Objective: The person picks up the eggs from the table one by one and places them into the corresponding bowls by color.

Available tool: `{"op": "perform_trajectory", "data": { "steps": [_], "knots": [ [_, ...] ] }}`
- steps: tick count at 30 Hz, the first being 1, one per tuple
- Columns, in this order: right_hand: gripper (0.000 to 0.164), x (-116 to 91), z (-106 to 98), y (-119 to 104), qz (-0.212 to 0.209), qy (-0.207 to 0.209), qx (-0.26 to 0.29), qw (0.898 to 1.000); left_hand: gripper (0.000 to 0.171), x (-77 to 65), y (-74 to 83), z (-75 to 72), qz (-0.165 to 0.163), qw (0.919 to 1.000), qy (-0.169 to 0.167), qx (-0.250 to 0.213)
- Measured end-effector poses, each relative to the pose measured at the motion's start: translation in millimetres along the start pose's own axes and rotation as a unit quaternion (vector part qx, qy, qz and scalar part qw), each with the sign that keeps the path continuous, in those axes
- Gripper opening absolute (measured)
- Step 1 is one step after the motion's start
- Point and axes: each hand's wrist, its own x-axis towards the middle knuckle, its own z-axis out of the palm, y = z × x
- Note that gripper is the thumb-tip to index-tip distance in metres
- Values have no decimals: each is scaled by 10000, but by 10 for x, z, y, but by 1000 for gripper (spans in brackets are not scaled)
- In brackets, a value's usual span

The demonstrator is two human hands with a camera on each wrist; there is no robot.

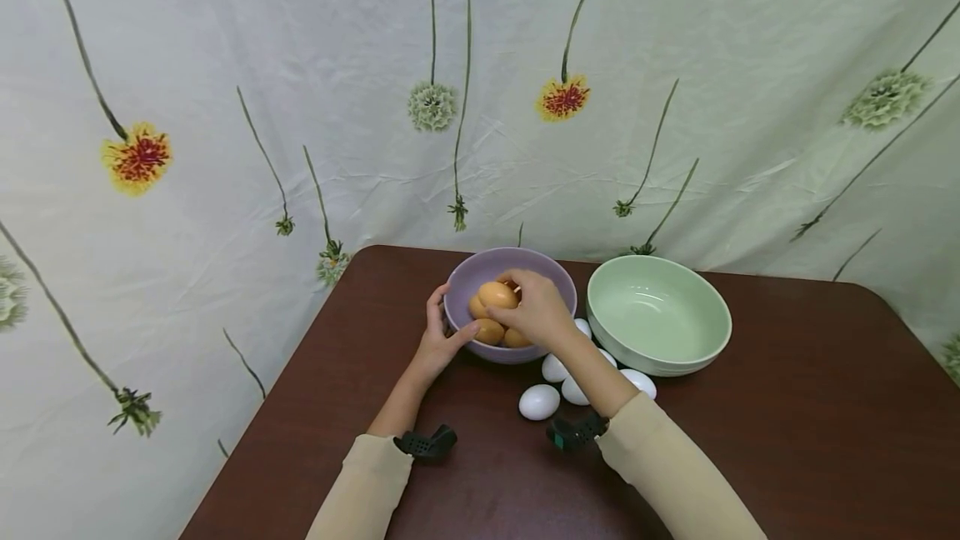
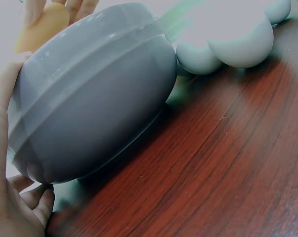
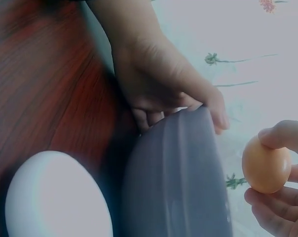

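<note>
A purple bowl point(image 1: 480, 267) holding several brown eggs point(image 1: 489, 332) stands toward the back of the table. My left hand point(image 1: 437, 346) grips its left side, thumb over the rim and fingers around the outer wall. Over the bowl, my right hand point(image 1: 537, 311) pinches one brown egg point(image 3: 266, 165) between thumb and fingers. In the right wrist view that egg is above the level of the rim. The bowl's smooth outer wall point(image 2: 99, 98) fills much of the left wrist view.
Several white eggs point(image 1: 539, 402) lie on the dark wood table point(image 1: 810, 415) in front of the bowls, some partly behind my right forearm. A light green bowl point(image 1: 660, 315) with nothing inside stands right of the purple one. A flower-print cloth point(image 1: 360, 65) hangs behind.
</note>
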Motion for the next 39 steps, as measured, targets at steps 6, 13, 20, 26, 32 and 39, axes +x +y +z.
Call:
{"op": "perform_trajectory", "data": {
  "steps": [6,13,20,26,32,39],
  "knots": [
    [37,52,76,126,271,27,99,9996,84,4,-6,2,-20,10000,24,-1],
    [39,40,175,265,437,-70,259,9987,85,13,-26,21,-37,10000,54,16],
    [47,40,239,323,664,-203,175,9974,84,17,-39,19,-74,9999,96,31],
    [46,56,277,335,796,-408,-250,9957,83,6,-27,12,-64,9999,106,9],
    [38,66,290,327,819,-637,-482,9934,84,7,-20,15,-12,10000,89,-16],
    [40,86,281,295,995,-828,-802,9883,81,9,-26,19,8,9999,129,-55]
  ]
}}
